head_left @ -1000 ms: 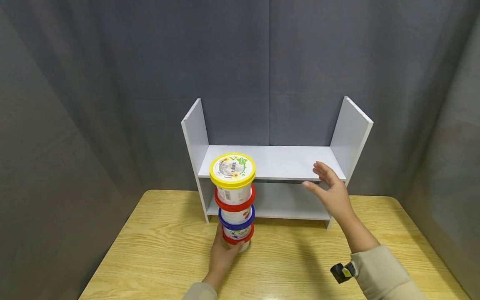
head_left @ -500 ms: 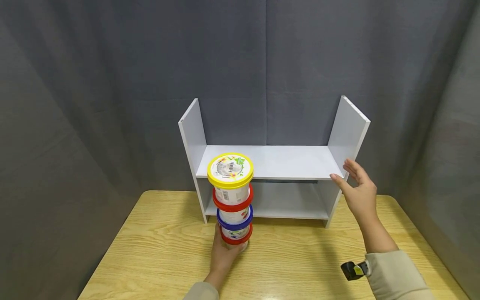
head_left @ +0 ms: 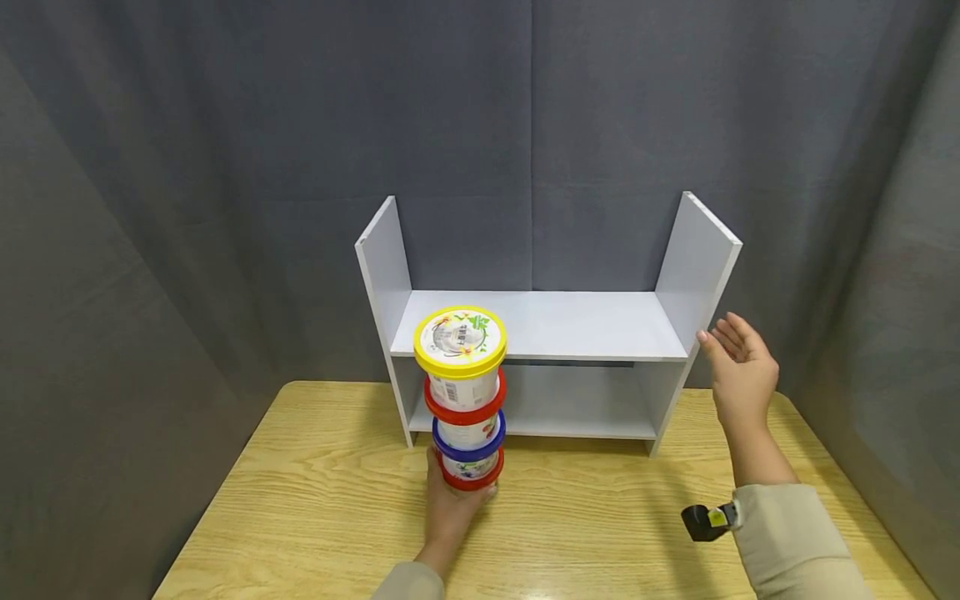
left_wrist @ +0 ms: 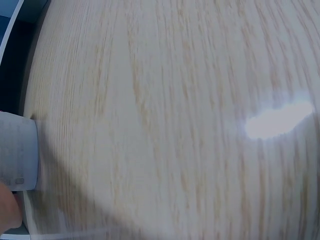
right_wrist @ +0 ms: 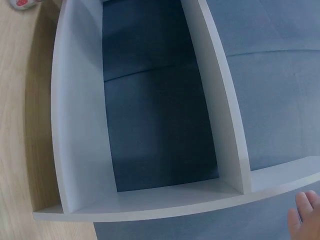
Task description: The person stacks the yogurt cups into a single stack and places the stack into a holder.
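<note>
A stack of several white lidded tubs stands upright at the left front of the white shelf (head_left: 585,325). On top is a yellow-lidded tub (head_left: 460,342); below it come a red-lidded tub (head_left: 465,432), a blue-lidded tub (head_left: 471,469) and another with a red lid, its body mostly hidden. My left hand (head_left: 448,512) grips the lowest tub, with fingers on its left and the thumb at its right. In the left wrist view, part of a white tub (left_wrist: 19,152) shows at the left edge. My right hand (head_left: 742,375) is raised beside the shelf's right panel, fingers loosely bent, holding nothing.
The shelf's two side panels rise above its upper board. It stands at the back of the wooden table (head_left: 577,525), before a grey curtain (head_left: 465,125). More curtain hangs at both sides. A black device (head_left: 703,522) is strapped to my right wrist.
My right hand has moved right, from in front of the shelf to beyond its right panel. The left hand and the stack of tubs have hardly moved.
</note>
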### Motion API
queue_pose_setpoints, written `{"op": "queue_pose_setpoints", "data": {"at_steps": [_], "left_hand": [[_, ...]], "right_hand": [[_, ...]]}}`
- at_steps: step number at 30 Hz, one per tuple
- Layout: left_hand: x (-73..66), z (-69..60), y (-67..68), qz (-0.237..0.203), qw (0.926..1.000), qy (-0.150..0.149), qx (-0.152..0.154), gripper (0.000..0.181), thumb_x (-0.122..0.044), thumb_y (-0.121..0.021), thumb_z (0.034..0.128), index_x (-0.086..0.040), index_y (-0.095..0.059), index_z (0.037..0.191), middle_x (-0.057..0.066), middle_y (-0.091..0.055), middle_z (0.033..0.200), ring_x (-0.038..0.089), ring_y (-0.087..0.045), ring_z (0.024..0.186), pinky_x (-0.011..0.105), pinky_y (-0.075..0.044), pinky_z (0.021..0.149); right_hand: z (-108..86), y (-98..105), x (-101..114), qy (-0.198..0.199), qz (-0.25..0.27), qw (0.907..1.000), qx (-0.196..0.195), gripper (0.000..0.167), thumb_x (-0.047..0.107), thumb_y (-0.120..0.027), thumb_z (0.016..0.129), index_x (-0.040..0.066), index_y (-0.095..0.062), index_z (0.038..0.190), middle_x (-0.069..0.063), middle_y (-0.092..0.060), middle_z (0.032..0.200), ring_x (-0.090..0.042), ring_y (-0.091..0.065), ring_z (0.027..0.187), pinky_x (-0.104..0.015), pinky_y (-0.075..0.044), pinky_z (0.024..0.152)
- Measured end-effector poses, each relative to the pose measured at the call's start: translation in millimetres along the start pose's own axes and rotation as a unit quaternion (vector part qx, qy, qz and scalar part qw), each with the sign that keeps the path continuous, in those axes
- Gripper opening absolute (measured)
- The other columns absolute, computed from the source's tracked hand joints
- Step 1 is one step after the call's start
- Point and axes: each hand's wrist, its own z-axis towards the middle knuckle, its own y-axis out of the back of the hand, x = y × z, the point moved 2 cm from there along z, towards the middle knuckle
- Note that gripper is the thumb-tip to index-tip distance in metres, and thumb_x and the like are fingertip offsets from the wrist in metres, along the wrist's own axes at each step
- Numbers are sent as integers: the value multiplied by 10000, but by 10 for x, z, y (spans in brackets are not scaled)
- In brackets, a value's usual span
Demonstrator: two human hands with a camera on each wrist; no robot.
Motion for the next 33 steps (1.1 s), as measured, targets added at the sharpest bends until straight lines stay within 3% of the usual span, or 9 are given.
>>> {"op": "queue_pose_setpoints", "data": {"at_steps": [5,11,14,19,22,33], "left_hand": [[-16,4,-29,-163,9997,-126,-99,1036,-119,-824,520,-73,-205,1349,146,-378,1260,298,-357,1145,442,-253,982],[-189,-41,-22,-438,9989,-157,-13,942,-28,-801,536,-41,-266,1310,153,-414,1208,318,-387,1108,466,-280,959],[-240,-49,-3,-571,9982,-155,114,917,-6,-790,548,-52,-276,1306,145,-422,1202,318,-392,1104,465,-287,955],[-38,-13,-18,-524,9981,-177,262,914,-64,-803,554,-145,-296,1310,73,-427,1208,258,-399,1108,430,-302,955],[13,-16,-11,-537,9980,-15,327,899,-103,-809,552,-163,-313,1300,52,-429,1205,236,-400,1108,407,-305,957],[-19,-27,20,-508,9975,-88,492,882,-130,-813,551,-161,-329,1288,41,-436,1197,229,-411,1100,396,-322,946]], "right_hand": [[98,-62,-35,-615,921,9937,-165,444,56,-674,727,22,-547,1151,-94,-560,1124,-129,-526,984,-163,-415,829],[143,-68,-63,-586,1403,9868,-553,358,-38,-653,720,-37,-588,1072,-74,-612,1011,-91,-559,905,-168,-436,797],[151,-69,-83,-496,1411,9871,-574,354,-51,-643,723,-55,-581,1071,-68,-616,996,-78,-562,889,-171,-438,795],[169,-78,-111,-549,1165,9898,-610,352,-26,-644,733,-48,-579,1078,-81,-605,1019,-64,-562,888,-168,-438,793],[178,-81,-123,-616,1059,9902,-678,330,-10,-643,740,-41,-591,1064,-28,-631,960,-45,-566,856,-148,-445,768],[200,-70,-142,-440,718,9942,-670,295,29,-643,754,-50,-604,1035,74,-630,811,-11,-566,776,-107,-453,694]]}}
